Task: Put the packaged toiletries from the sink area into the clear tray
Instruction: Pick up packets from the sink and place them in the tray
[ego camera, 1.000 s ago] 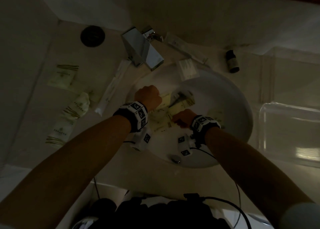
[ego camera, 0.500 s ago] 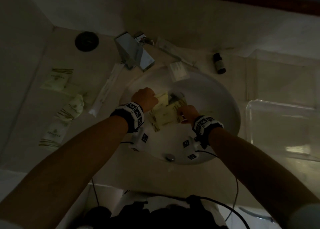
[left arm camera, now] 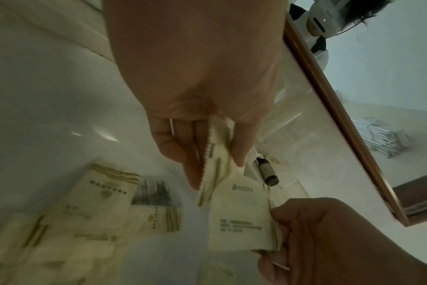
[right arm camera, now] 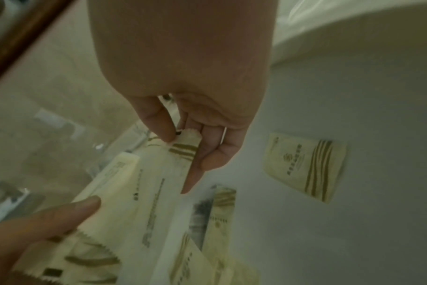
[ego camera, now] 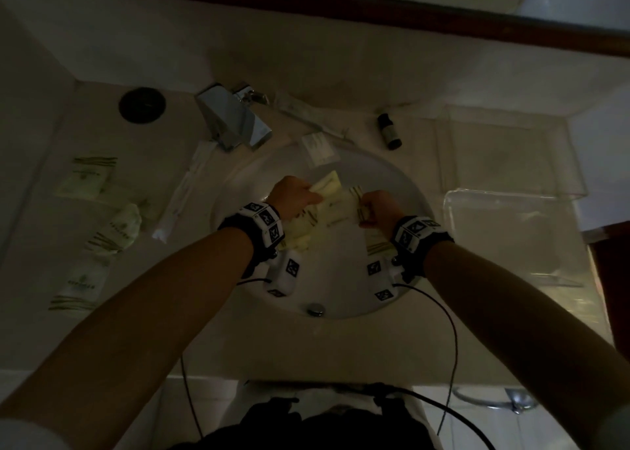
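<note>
Both hands hover over the white sink basin (ego camera: 341,279). A cream sachet (ego camera: 335,204) with olive stripes hangs between them. My left hand (ego camera: 293,197) pinches its serrated end (left arm camera: 215,169). At the opposite end my right hand (ego camera: 376,207) pinches it between thumb and fingers (right arm camera: 183,142). More sachets (left arm camera: 97,202) lie loose in the basin, one off to the side (right arm camera: 305,167). The clear tray (ego camera: 511,262) stands on the counter to the right of the sink; I see nothing in it.
Left of the sink the counter holds three striped packets (ego camera: 87,180) and a long white packet (ego camera: 184,193). A chrome faucet (ego camera: 231,122), a small packet (ego camera: 317,146) and a dark bottle (ego camera: 388,130) sit behind the basin. A second clear stand (ego camera: 504,149) is behind the tray.
Both hands were down among the sachets in the basin. They have drawn apart, the right one shifting rightward, and now hold one sachet stretched between them.
</note>
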